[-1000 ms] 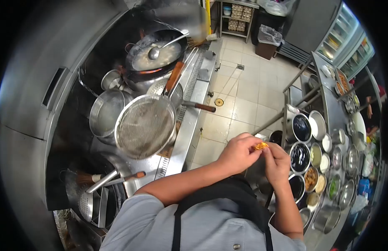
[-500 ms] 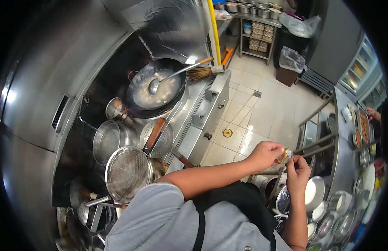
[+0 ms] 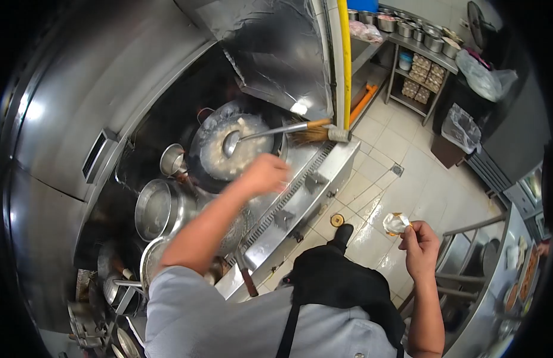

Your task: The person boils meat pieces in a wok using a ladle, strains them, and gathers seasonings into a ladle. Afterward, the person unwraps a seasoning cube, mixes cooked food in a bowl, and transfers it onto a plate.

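Observation:
A small open foil wrapper (image 3: pixel 396 223), silvery with gold-yellow edges, is pinched in the fingers of my right hand (image 3: pixel 420 246), out over the tiled floor. My left hand (image 3: pixel 265 176) reaches to the near rim of the wok (image 3: pixel 199 143) on the range. Its fingers are smeared by motion, so I cannot make out whether anything is in them. Pale pieces sit in cloudy white liquid (image 3: pixel 220 158) inside the wok. A ladle (image 3: pixel 231 144) rests with its bowl in the liquid and its wooden handle across the rim.
Beside the ladle handle lies a bristle brush (image 3: pixel 324 135). Metal pots (image 3: pixel 154 209) and a perforated strainer (image 3: pixel 236 232) stand nearer along the range, partly behind my left arm. At right is a steel table (image 3: pixel 497 280) with food trays. Egg trays (image 3: pixel 419 68) fill a shelf at the back.
My left hand has left the wrapper and swung left to the wok. My right hand keeps the wrapper, now spread open. The view has turned, and a dark shoe shows on the floor.

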Motion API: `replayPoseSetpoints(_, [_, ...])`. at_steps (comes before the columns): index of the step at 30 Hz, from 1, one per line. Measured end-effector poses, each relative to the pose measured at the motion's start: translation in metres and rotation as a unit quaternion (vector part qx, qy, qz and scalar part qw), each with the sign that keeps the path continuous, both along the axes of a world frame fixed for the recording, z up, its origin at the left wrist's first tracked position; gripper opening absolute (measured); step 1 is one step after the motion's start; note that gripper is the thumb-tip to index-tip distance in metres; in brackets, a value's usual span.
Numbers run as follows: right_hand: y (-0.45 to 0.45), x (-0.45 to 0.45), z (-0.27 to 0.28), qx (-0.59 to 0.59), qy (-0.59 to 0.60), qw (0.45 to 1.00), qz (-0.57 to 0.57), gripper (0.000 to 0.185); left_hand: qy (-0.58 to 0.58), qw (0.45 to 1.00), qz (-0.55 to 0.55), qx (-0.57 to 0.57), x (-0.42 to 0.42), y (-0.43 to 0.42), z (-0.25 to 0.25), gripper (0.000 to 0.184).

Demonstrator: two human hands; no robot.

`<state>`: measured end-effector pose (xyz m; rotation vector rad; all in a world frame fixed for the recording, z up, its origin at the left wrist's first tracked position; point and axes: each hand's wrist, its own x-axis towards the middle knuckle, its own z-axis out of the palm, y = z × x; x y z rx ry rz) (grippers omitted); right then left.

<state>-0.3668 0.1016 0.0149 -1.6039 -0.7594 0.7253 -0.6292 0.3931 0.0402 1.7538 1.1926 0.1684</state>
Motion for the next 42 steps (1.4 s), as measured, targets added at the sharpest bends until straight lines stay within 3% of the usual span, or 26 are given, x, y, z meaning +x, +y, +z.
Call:
replayPoseSetpoints(1, [0.016, 0.018, -0.008, -0.016, 0.004, 1.0, -0.002, 0.014, 0.087, 0.995, -0.036, 0.043, -0.025, 0.054, -0.016, 0.023])
replayPoseSetpoints(2, [0.033, 0.036, -0.016, -0.021, 0.006, 1.0, 0.007, 0.014, 0.14, 0.99, 0.016, -0.006, -0.048, 0.093, -0.036, 0.022])
replayPoseSetpoints(4, [0.06, 0.068, -0.03, -0.078, 0.016, 0.997, -0.012, 0.015, 0.065, 0.989, 0.109, -0.075, -0.078, 0.14, -0.076, 0.023])
replayPoseSetpoints(5, [0.071, 0.085, -0.042, -0.076, 0.018, 0.997, -0.008, 0.015, 0.231, 0.959, 0.101, 0.13, -0.089, 0.167, -0.095, 0.024])
replayPoseSetpoints(6, [0.079, 0.099, -0.045, -0.084, 0.022, 0.996, -0.009, 0.015, 0.379, 0.862, 0.079, 0.327, -0.092, 0.191, -0.103, 0.025])
replayPoseSetpoints(8, [0.09, 0.126, -0.054, -0.111, 0.023, 0.993, -0.031, 0.014, 0.376, 0.845, 0.174, 0.337, -0.063, 0.22, -0.068, 0.027])
replayPoseSetpoints(10, [0.093, 0.154, -0.073, -0.111, 0.036, 0.991, -0.07, 0.011, 0.341, 0.877, 0.081, 0.33, 0.009, 0.224, 0.004, 0.024])
replayPoseSetpoints(12, [0.082, 0.183, -0.087, -0.12, 0.024, 0.989, -0.079, 0.01, 0.184, 0.972, -0.04, 0.138, 0.102, 0.213, 0.056, 0.025])
replayPoseSetpoints(13, [0.08, 0.191, -0.087, -0.107, 0.067, 0.989, -0.081, 0.009, 0.097, 0.99, -0.098, 0.038, 0.143, 0.199, 0.064, 0.025])
replayPoseSetpoints(14, [0.091, 0.192, -0.077, -0.086, 0.11, 0.986, -0.087, 0.009, 0.021, 0.984, -0.161, -0.068, 0.182, 0.184, 0.063, 0.026])
replayPoseSetpoints(16, [0.108, 0.203, -0.054, -0.002, 0.246, 0.966, -0.075, 0.009, -0.016, 0.943, -0.264, -0.2, 0.258, 0.144, 0.046, 0.03])
replayPoseSetpoints(18, [0.123, 0.217, -0.036, 0.028, 0.351, 0.933, -0.075, 0.011, -0.043, 0.903, -0.331, -0.272, 0.325, 0.105, 0.001, 0.037])
replayPoseSetpoints(20, [0.131, 0.24, -0.028, 0.047, 0.338, 0.935, -0.093, 0.015, -0.114, 0.877, -0.336, -0.325, 0.392, 0.063, -0.036, 0.042])
replayPoseSetpoints(22, [0.126, 0.27, -0.034, 0.023, 0.214, 0.965, -0.15, 0.018, -0.144, 0.854, -0.377, -0.329, 0.45, 0.019, -0.048, 0.044])
replayPoseSetpoints(23, [0.121, 0.286, -0.04, -0.01, 0.065, 0.981, -0.184, 0.019, -0.185, 0.849, -0.369, -0.33, 0.475, 0.001, -0.053, 0.046])
replayPoseSetpoints(26, [0.085, 0.341, -0.039, -0.06, -0.307, 0.92, -0.236, 0.015, -0.25, 0.844, -0.378, -0.287, 0.55, -0.049, -0.068, 0.042])
replayPoseSetpoints(32, [0.024, 0.433, -0.032, -0.044, -0.309, 0.93, -0.193, 0.024, -0.202, 0.839, -0.425, -0.274, 0.676, -0.088, -0.07, 0.029])
replayPoseSetpoints(34, [0.006, 0.458, -0.036, -0.077, -0.285, 0.935, -0.197, 0.023, -0.19, 0.849, -0.458, -0.18, 0.719, -0.088, -0.082, 0.023])
replayPoseSetpoints(36, [-0.017, 0.48, -0.056, -0.169, -0.288, 0.893, -0.302, 0.034, -0.175, 0.86, -0.436, -0.197, 0.764, -0.081, -0.089, 0.019])
replayPoseSetpoints(39, [-0.072, 0.509, -0.089, -0.21, -0.041, 0.855, -0.472, 0.04, -0.178, 0.861, -0.412, -0.238, 0.832, -0.067, -0.099, 0.019])
replayPoseSetpoints(42, [-0.15, 0.521, -0.15, -0.126, 0.125, 0.71, -0.681, 0.034, -0.187, 0.897, -0.329, -0.226, 0.914, -0.03, -0.121, 0.018])
